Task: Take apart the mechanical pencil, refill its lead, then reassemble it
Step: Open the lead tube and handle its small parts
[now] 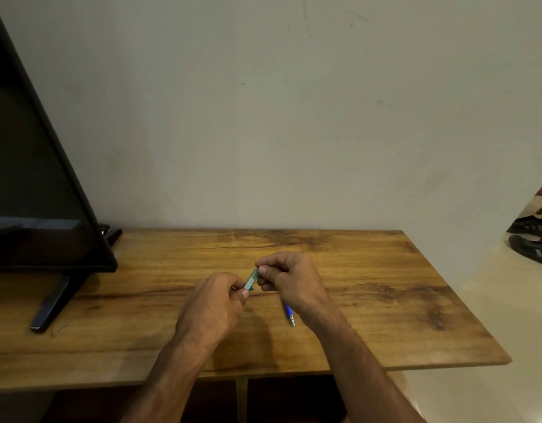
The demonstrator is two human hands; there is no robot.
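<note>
- The fingertips [262, 270] of the right hand [289, 280] pinch the upper end of a small teal lead case [251, 279], while the left hand [216, 303] pinches its lower end between thumb and forefinger; both hands are curled tight, no fingers spread.
- The lead case sits tilted between the two hands at the centre of the frame, held above the wooden table [370, 300]; it carries a pale label, but the print is too small to read.
- The blue mechanical pencil [288, 314] pokes out below the right hand, its metal tip pointing toward the lower right; whether it lies on the table or is tucked in the palm cannot be told.
- A thin dark sliver shows at the left fingertips, too small to identify.
- A black monitor [34, 178] stands at the left of the frame, its stand foot [54, 303] reaching toward the table's front edge; no brand mark is visible.
- The table's right portion and its far strip along the wall [294, 117] are bare wood, leaving free room on that side; the right edge slants toward the lower right, the front edge runs just beneath the forearms.
- Dark sandals [532, 248] lie on the floor at the far right.
</note>
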